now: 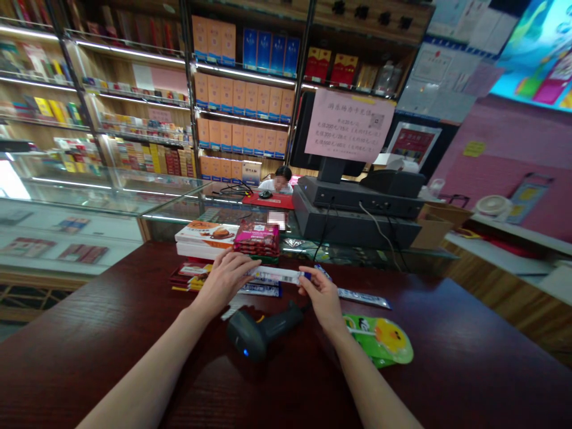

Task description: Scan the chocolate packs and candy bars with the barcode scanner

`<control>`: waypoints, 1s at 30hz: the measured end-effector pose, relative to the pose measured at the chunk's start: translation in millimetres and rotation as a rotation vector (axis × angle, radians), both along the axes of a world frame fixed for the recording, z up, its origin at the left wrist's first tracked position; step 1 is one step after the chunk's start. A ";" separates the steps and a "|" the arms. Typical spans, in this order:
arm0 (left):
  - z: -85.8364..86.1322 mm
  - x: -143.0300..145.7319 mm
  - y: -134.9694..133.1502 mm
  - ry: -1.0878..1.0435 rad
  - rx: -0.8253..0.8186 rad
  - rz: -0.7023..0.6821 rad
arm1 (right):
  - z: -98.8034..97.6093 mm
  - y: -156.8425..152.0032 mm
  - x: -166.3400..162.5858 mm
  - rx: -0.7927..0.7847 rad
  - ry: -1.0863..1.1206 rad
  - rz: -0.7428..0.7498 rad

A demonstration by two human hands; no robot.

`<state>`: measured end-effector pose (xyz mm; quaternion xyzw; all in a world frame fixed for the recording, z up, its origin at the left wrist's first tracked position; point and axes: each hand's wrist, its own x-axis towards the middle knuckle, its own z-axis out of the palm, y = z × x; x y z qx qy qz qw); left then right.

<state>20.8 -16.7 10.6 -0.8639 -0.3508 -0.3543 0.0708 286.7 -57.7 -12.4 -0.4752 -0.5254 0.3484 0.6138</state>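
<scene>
A narrow white packet with blue print and a barcode stretches between my two hands above the counter. Its left end is under the fingers of my left hand, which close on it. At the other end, my right hand pinches the packet between thumb and fingers. Below it, a dark barcode scanner lies on the wood, its blue light lit. More narrow blue-and-white packets lie beyond and to the right. Beside my right forearm is a green pouch with a yellow duck face.
Beyond my hands stand a white-and-orange coffee box and a stack of red-pink packs. Red and yellow packets lie near my left wrist. A monitor with a pink sign stands behind, on a cash drawer. A person is behind the glass counter.
</scene>
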 end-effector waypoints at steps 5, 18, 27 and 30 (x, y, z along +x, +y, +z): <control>-1.9 -5.2 4.0 -0.023 0.005 0.013 | -1.7 0.7 1.6 -0.006 -0.012 0.008; -2.6 -25.0 12.4 -0.091 0.052 0.128 | 9.6 -22.4 1.3 0.293 -0.473 0.027; -5.7 -32.1 17.0 -0.116 0.130 0.184 | 16.1 -39.9 -11.0 0.143 -0.945 0.546; -6.3 -33.0 17.0 -0.102 0.165 0.185 | 10.9 -37.8 -14.3 0.135 -0.999 0.569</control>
